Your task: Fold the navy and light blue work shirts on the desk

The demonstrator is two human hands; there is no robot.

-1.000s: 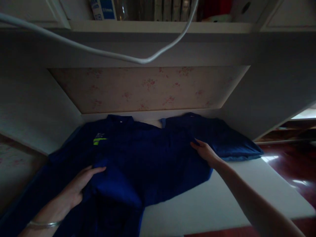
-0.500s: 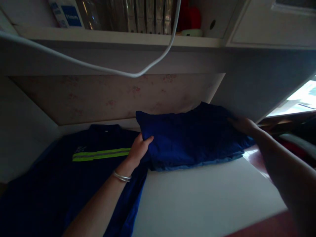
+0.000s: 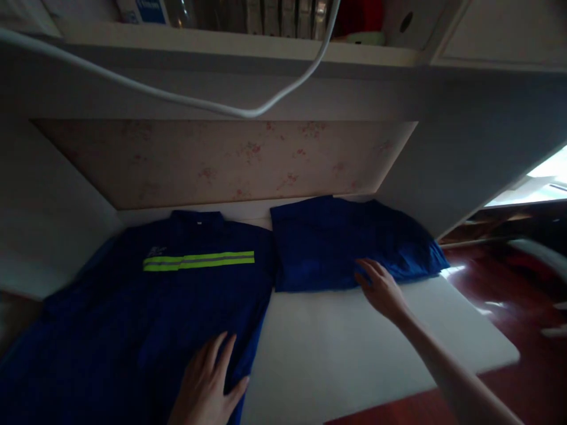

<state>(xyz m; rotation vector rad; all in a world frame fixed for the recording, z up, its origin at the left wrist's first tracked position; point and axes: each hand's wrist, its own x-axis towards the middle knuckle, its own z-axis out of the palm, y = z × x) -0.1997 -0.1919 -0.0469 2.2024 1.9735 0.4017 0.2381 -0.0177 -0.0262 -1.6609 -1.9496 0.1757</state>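
Note:
A dark blue work jacket (image 3: 190,307) with a yellow-green reflective stripe lies spread out on the left, collar toward the back wall. My left hand (image 3: 208,378) is over the jacket's lower right part, fingers apart, holding nothing. To the right of the jacket lies a folded dark blue garment (image 3: 319,248), flat along the back of the white desktop (image 3: 345,348). My right hand (image 3: 381,290) is at the front edge of this folded garment, fingers stretched out and not gripping it. Whether its fingertips touch the cloth I cannot tell.
A white cable (image 3: 248,112) hangs in a loop in front of the shelf (image 3: 221,42) above. On the shelf stand a box (image 3: 150,10) and a red object (image 3: 361,18). White side panels flank the desktop, and a reddish floor (image 3: 487,295) shows at right.
Both hands have let go of the folded garment, which now lies flat. My left hand has drawn back toward me over the jacket; my right has moved left and nearer.

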